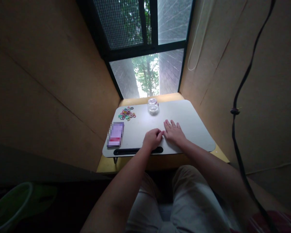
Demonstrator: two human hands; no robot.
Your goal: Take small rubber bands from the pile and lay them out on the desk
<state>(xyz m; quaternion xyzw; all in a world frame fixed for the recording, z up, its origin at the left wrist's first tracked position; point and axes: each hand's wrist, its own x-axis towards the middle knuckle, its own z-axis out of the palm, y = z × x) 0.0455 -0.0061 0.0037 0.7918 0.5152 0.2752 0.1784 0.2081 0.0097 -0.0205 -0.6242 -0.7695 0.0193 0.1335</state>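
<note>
Clear jar (153, 109) near the counter's far edge, ahead of the hands; contents and lid fit too small to call. Coloured bands (127, 114) in a loose heap to its left, not gathered. My read on progress: a pause, nothing visibly finished, whole heap left to handle. Left hand (152, 139): fingers curled in, can't tell if anything's inside. Right hand (174, 134): palm down, fingers spread, no object visible under it. Hands meet or nearly so at the right thumb. Phone (115, 134) flat at left, screen blurred.

Counter (196, 129): white, rounded corners, black slot (127, 151) along the front edge, set on a yellow ledge (107, 164). Window (147, 72) ahead, trees outside, main light. Tan walls (63, 64) both sides; dark cord (235, 97) hangs right; green bin (14, 207) low left.
</note>
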